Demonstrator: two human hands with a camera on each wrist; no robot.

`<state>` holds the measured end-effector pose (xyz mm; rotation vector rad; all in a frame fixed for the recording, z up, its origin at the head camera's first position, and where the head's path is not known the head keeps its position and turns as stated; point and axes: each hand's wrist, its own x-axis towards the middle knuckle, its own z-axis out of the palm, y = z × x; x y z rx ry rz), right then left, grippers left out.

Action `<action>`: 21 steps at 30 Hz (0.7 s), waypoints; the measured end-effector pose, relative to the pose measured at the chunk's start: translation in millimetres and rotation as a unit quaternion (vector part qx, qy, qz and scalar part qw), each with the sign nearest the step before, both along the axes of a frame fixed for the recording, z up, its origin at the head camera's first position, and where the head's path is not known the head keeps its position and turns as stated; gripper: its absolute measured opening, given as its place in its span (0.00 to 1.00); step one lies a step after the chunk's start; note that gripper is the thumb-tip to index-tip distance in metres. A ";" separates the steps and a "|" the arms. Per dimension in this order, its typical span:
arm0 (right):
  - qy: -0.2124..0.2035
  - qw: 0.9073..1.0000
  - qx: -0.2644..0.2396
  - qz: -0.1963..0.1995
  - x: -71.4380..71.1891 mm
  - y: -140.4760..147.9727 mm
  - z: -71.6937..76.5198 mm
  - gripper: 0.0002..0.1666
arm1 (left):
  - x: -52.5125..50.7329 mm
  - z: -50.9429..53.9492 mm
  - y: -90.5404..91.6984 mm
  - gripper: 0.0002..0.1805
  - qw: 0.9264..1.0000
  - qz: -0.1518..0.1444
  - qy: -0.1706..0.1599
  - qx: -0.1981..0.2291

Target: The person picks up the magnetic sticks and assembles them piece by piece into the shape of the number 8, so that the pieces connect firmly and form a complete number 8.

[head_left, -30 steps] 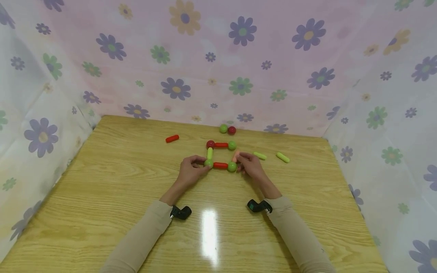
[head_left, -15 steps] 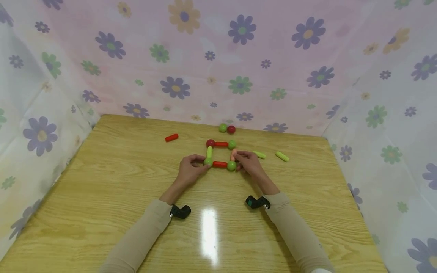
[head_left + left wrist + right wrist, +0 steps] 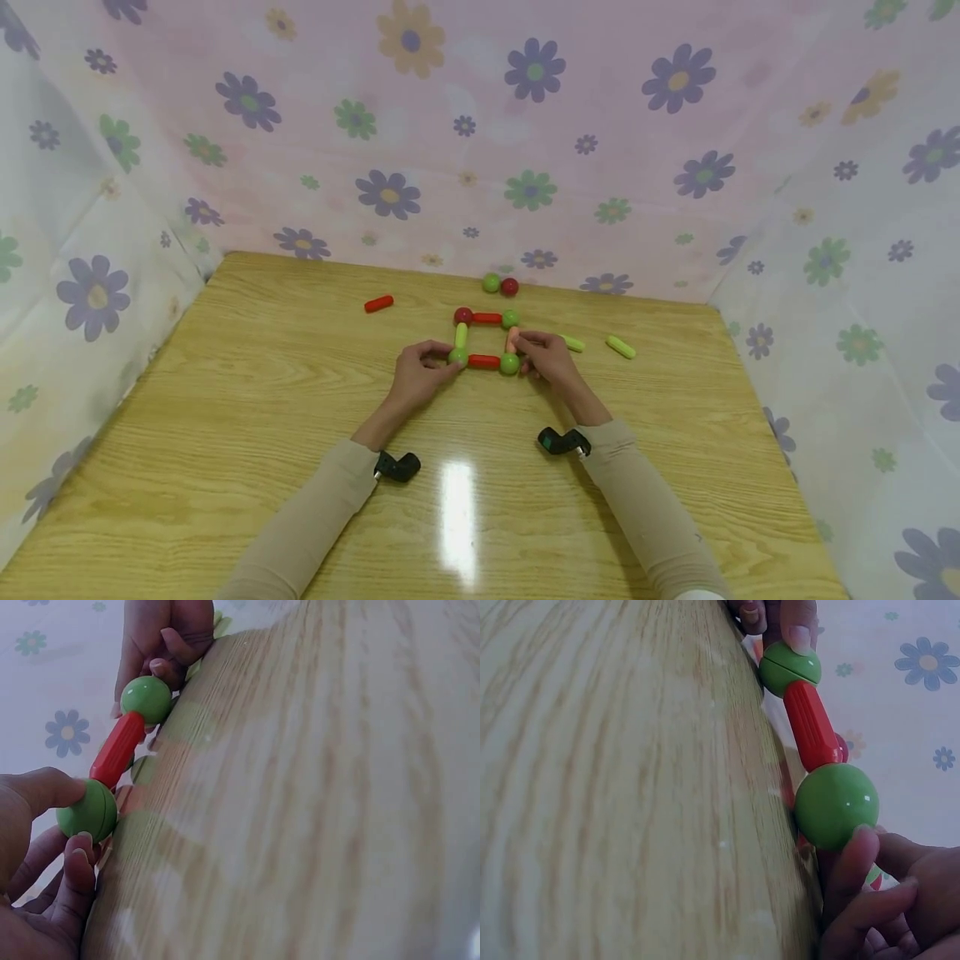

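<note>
The right hand (image 3: 551,358) and the peach rod (image 3: 512,340) it pinches have shifted slightly left. On the wooden table (image 3: 300,383), the left hand (image 3: 418,372) pinches the near-left green ball (image 3: 458,356); the peach rod sits between the far-right green ball (image 3: 510,318) and the near-right green ball (image 3: 509,363).

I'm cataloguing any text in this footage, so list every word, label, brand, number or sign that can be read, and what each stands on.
None can be read: no lettering shows on the balls, rods, table or flowered cloth.
Too small to read: a dark mark on the right sleeve; whether it is lettering, I cannot tell.
</note>
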<state>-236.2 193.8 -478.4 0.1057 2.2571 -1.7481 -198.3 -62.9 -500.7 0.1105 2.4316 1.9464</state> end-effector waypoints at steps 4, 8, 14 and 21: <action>0.009 1.000 0.017 -0.006 -0.1 -1.6 -0.4 0.28 | 1.9 1.9 0.1 0.16 1.000 -0.003 0.005 0.003; 0.016 0.999 0.026 -0.010 -0.2 -4.5 0.2 0.26 | 2.1 1.6 -1.1 0.17 1.000 -0.004 0.013 0.009; 0.015 0.999 0.028 -0.007 -0.6 -7.0 0.1 0.27 | 3.1 0.7 -1.9 0.19 1.000 -0.002 0.018 0.018; 0.017 1.000 0.025 -0.009 1.2 -5.3 0.1 0.27 | 4.3 2.2 -0.1 0.18 1.000 -0.007 0.011 0.008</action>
